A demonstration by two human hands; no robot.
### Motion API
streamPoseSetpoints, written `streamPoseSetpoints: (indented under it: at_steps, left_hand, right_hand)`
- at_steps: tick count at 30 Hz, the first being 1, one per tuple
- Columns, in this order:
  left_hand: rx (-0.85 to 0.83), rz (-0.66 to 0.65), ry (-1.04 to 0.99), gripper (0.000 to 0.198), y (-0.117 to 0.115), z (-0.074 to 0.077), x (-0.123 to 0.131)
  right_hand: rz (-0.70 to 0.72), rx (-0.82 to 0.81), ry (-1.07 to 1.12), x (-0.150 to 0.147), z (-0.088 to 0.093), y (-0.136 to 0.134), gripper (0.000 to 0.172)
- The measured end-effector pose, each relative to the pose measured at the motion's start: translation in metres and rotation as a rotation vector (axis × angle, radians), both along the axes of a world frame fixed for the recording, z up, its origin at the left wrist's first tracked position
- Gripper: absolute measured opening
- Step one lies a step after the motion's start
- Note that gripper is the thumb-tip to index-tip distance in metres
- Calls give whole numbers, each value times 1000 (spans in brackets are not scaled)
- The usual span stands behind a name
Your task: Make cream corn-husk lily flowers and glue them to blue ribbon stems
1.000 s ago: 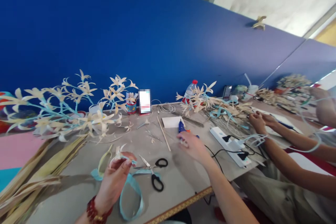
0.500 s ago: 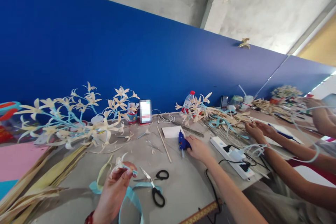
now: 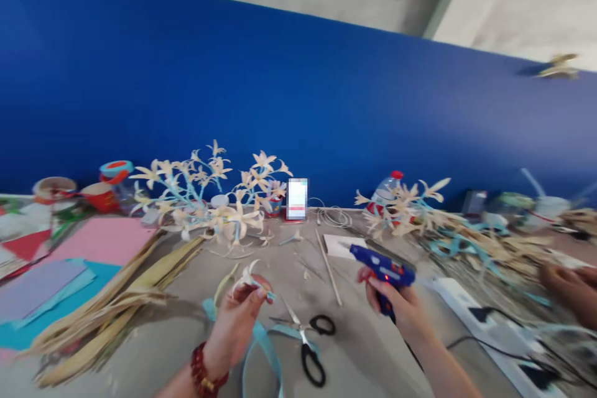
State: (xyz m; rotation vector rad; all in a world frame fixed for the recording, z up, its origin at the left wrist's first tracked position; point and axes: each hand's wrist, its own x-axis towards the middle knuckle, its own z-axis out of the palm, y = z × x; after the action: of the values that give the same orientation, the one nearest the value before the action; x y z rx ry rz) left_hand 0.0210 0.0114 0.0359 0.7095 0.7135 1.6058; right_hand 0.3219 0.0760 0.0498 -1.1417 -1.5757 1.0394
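Note:
My left hand (image 3: 242, 317) pinches a cream husk flower (image 3: 248, 275) whose short stem is wrapped in light blue tape. A light blue ribbon (image 3: 263, 354) loops down beside that hand. In my right hand (image 3: 396, 308) is a blue glue gun (image 3: 383, 266), lifted above the table with its nozzle to the left and a small red light showing. Black-handled scissors (image 3: 305, 339) lie partly spread on the table between my hands, over a piece of blue ribbon. A thin wooden stick (image 3: 329, 267) and a white card (image 3: 339, 245) rest behind them.
Finished-looking husk flowers (image 3: 205, 186) stand at the back left. Dried husks (image 3: 116, 298) and coloured paper sheets (image 3: 102, 239) lie on the left. A white power strip (image 3: 485, 329) with cables lies at right, near another person's hand (image 3: 566, 289). A phone (image 3: 297, 198) stands against the blue partition.
My right hand has picked the glue gun up off the table and tilted it with the nozzle leftward. The view has swung left. My left hand still holds the flower.

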Motion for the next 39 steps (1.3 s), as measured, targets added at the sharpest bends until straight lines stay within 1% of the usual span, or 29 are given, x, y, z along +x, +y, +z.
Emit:
streamPoseSetpoints:
  at_steps: [1, 2, 4, 5, 7, 10, 12, 15, 18, 21, 25, 28, 32, 36, 39]
  left_hand:
    - [10, 10, 1, 10, 1, 1, -1]
    - [21, 22, 2, 10, 1, 3, -1]
    - [43, 41, 10, 11, 2, 4, -2]
    - [51, 51, 15, 10, 3, 4, -2]
    - [61, 71, 29, 9, 4, 3, -3]
    - [60, 107, 62, 10, 5, 3, -3]
    - [55, 125, 89, 13, 5, 4, -4]
    - [59, 130, 129, 14, 4, 7, -3]
    - [69, 138, 174, 13, 3, 11, -3]
    - [38, 175, 226, 16, 3, 13, -3]
    - [38, 179, 257, 15, 3, 11, -3]
    - [53, 172, 259, 13, 3, 8, -4]
    - [64, 155, 263, 12, 2, 7, -3]
    - [52, 162, 271, 13, 2, 8, -3]
    - [41, 165, 278, 14, 2, 9, -3]
  right_hand:
    - [123, -43, 51, -13, 1, -11, 30]
    - [208, -82, 71, -24, 0, -21, 29]
    - [214, -90, 125, -45, -4, -36, 31]
    - [221, -71, 107, -54, -6, -40, 32]
    - [259, 45, 23, -67, -9, -42, 32]
    - [330, 293, -142, -78, -7, -36, 18]
    - [355, 412, -207, -80, -3, -32, 12]
    - [394, 473, -235, -79, 0, -30, 12]
    - [434, 457, -240, -76, -1, -32, 18]
    - [444, 456, -248, -75, -2, -34, 23]
    - [411, 491, -280, -77, 0, -35, 25]
    - [420, 502, -291, -78, 1, -35, 27]
    - [417, 482, -354, -78, 1, -36, 28]
    - [405, 495, -361, -78, -1, -36, 31]
    - [410, 491, -380, -78, -2, -36, 27]
